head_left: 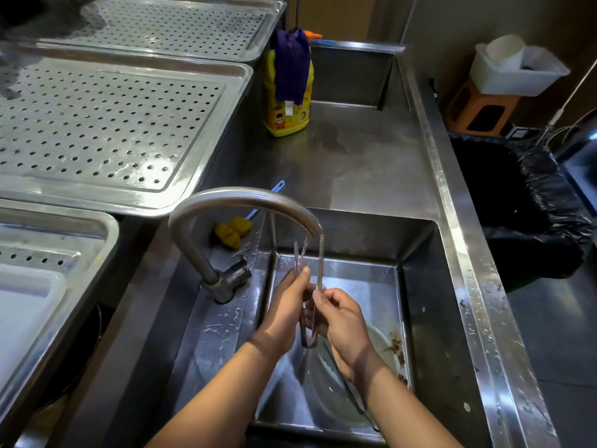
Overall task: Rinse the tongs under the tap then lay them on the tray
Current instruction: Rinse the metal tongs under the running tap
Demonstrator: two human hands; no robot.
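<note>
Metal tongs (320, 263) stand upright over the sink (420, 286), their serrated tips just under the spout of the curved steel tap (239, 197). Water runs over the tips. My left hand (284, 312) grips the left arm of the tongs, thumb up along it. My right hand (342, 321) pinches the right arm near the middle. The hinged end of the tongs shows between my palms. A perforated steel tray (106, 124) lies on the counter at the left, beyond the tap.
A dirty plate (384, 344) lies in the sink bottom under my right hand. A yellow detergent bottle (287, 92) draped with a purple cloth stands behind. A yellow brush (232, 231) rests by the tap. More trays sit at far left. A black-lined bin (517, 205) is at right.
</note>
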